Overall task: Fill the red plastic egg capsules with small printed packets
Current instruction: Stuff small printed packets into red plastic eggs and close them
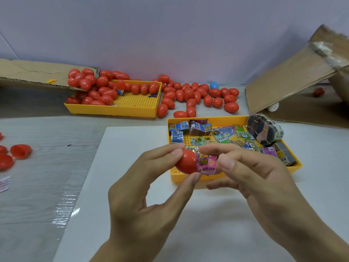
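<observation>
**Packet going into the capsule half**

Your near yellow plastic tray of printed packets (294, 168) is sitting on the white board (132, 214); just in front of its near edge, your left hand (139, 195) is pinching a red plastic egg capsule half (186, 161). Your right hand (260, 176) is holding a pink printed packet (206, 163) in the half's open mouth. Behind the tray, closed red plastic eggs (196, 95) are lying loose.

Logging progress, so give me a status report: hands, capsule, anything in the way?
Left hand pinches red capsule half. Right hand pushes pink printed packet into it, part still sticking out. Nothing in the way; yellow packet tray just behind.
</observation>
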### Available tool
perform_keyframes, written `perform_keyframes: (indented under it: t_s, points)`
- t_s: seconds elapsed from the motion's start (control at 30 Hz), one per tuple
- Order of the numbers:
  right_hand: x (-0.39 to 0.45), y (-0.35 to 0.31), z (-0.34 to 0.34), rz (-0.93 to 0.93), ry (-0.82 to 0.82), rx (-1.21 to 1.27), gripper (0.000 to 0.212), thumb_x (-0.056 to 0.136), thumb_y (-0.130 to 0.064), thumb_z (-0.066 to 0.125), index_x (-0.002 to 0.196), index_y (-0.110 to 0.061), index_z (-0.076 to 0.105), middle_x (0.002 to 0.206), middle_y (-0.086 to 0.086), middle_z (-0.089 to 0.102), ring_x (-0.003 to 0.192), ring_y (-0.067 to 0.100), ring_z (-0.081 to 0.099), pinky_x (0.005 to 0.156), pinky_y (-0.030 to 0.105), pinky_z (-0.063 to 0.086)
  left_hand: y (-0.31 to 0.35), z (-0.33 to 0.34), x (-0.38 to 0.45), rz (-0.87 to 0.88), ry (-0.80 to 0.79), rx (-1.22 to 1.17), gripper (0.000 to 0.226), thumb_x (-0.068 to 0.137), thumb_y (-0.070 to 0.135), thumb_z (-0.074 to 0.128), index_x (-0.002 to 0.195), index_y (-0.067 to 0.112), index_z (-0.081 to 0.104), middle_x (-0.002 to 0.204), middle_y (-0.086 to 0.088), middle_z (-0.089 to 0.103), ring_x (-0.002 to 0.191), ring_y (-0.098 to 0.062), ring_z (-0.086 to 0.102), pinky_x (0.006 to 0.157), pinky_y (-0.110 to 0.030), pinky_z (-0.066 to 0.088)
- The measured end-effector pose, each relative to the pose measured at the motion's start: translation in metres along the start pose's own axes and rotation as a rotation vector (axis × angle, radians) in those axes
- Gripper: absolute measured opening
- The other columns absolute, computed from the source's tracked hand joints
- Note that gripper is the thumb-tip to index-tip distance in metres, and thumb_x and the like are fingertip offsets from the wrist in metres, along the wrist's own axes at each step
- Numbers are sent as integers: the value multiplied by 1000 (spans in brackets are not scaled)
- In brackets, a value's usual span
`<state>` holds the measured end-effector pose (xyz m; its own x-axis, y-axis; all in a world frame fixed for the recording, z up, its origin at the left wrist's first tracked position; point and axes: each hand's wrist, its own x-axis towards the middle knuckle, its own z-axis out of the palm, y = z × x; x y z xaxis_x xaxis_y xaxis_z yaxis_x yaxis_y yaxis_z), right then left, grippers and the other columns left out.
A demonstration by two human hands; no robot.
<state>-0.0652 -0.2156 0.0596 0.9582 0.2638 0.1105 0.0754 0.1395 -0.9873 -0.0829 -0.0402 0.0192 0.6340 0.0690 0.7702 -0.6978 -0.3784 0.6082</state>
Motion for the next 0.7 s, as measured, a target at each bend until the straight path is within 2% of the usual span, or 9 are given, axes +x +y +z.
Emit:
perform_keyframes:
  t_s: [0.07,0.13,0.33,0.5,0.57,0.7]
  points:
    - [0,0,0,19,-22,27,46,60,-60,81,72,-16,78,115,0,71,107,18,67,68,29,58,0,3,-2,3,31,-3,40,81,16,81,116,10,64,116,-7,69,108,-28,68,82,-44,59]
    - [0,0,0,52,-45,73,44,59,-55,84,75,-14,79,117,1,70,104,18,68,70,30,58,0,4,-2,5,12,24,38,79,13,82,113,6,65,115,-11,68,107,-27,69,81,-42,59]
    - [0,0,-1,187,-78,281,38,59,-39,89,81,-9,79,122,6,68,103,25,68,73,34,57,3,4,0,19,-24,2,28,79,12,81,104,8,70,114,-13,68,106,-28,69,78,-41,60]
    - [0,0,-3,272,-107,378,48,66,-32,86,97,2,75,128,9,65,99,26,67,79,39,57,5,5,1,-36,-21,-115,36,78,10,79,110,4,64,110,-10,69,106,-27,68,74,-32,61]
    - [1,0,-4,292,-117,409,42,73,-28,79,103,-1,74,129,12,64,104,31,64,82,40,55,5,5,2,-43,-25,-144,35,77,11,80,108,7,65,107,-8,68,103,-30,68,73,-32,60]
    - [1,1,-3,304,-99,369,31,71,-28,76,92,-5,78,125,10,67,99,26,65,83,40,55,6,2,2,-41,-46,-119,32,76,12,81,104,10,65,102,-6,63,98,-31,67,72,-32,60]
